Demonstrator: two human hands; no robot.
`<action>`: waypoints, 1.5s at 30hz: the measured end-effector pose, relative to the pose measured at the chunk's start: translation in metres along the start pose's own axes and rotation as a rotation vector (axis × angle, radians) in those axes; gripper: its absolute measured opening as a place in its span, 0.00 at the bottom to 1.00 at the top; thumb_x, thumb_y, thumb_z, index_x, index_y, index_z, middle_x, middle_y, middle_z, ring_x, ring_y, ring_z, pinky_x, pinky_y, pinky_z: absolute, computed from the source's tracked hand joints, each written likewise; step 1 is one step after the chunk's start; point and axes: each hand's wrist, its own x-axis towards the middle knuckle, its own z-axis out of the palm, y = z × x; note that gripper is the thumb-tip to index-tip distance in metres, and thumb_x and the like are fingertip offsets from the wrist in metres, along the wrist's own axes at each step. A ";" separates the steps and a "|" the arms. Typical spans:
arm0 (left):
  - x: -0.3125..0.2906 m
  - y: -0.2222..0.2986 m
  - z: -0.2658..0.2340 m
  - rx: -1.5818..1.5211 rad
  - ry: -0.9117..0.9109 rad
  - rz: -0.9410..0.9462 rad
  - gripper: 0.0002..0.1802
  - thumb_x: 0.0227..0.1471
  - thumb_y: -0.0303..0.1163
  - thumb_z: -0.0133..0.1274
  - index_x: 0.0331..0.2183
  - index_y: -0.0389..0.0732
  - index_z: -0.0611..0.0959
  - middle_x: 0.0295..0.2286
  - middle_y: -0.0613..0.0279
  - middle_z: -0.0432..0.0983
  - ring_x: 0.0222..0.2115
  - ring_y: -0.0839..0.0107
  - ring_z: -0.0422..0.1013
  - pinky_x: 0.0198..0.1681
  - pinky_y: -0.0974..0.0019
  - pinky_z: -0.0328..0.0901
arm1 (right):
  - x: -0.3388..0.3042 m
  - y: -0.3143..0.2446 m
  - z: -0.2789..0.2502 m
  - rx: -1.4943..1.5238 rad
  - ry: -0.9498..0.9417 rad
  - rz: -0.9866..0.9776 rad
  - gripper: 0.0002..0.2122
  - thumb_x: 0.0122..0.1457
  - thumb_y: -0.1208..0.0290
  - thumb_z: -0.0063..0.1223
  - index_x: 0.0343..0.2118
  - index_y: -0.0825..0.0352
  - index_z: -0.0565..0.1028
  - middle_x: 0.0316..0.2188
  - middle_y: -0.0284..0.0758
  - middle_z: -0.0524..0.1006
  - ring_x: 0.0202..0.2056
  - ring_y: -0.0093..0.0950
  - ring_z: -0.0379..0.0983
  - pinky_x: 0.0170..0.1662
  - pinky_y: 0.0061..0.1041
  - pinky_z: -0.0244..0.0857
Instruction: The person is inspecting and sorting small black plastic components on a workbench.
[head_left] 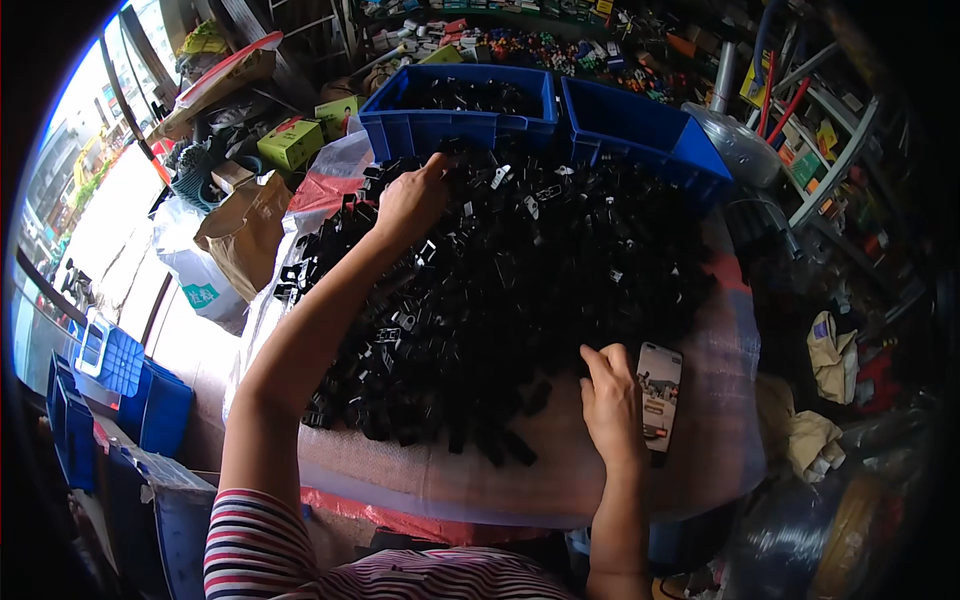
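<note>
A wide heap of small black clip-like parts point(500, 290) covers the table, some with shiny faces. My left hand point(412, 200) stretches over its far left side, just short of a blue bin point(455, 128) partly filled with similar dark parts. The fingers of that hand are drawn together; what they grip is lost against the dark heap. By the heap's near right edge is my right hand point(612, 405), fingers apart and slightly bent, with nothing visible in them. A phone with a lit screen point(660, 390) lies just right of it.
A second blue bin point(640, 130) stands at the back right, its inside dark. Clear plastic sheeting point(400, 475) covers the table. Left are a brown paper bag point(245, 230), green boxes point(290, 143) and stacked blue crates point(155, 405); a metal rack point(840, 170) stands right.
</note>
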 end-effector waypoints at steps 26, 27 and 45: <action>-0.242 0.081 -0.013 -1.582 -0.577 -0.384 0.22 0.50 0.24 0.41 0.49 0.34 0.68 0.39 0.56 0.70 0.35 0.67 0.74 0.41 0.63 0.71 | -0.047 -0.058 0.007 0.462 0.234 -0.236 0.15 0.42 0.82 0.62 0.36 0.67 0.75 0.32 0.35 0.74 0.35 0.31 0.72 0.38 0.25 0.66; -0.243 0.080 -0.011 -1.565 -0.574 -0.373 0.22 0.50 0.24 0.41 0.49 0.34 0.68 0.40 0.55 0.70 0.35 0.66 0.74 0.41 0.64 0.71 | -0.046 -0.058 0.008 0.460 0.214 -0.255 0.15 0.42 0.82 0.62 0.36 0.67 0.75 0.32 0.35 0.74 0.35 0.31 0.72 0.38 0.25 0.67; -0.250 0.080 -0.017 -1.317 -0.385 -0.093 0.18 0.56 0.32 0.49 0.47 0.34 0.70 0.31 0.62 0.72 0.29 0.78 0.70 0.33 0.73 0.67 | -0.052 -0.050 0.020 0.922 -0.079 0.011 0.12 0.55 0.68 0.56 0.38 0.70 0.74 0.32 0.33 0.74 0.34 0.24 0.72 0.39 0.23 0.66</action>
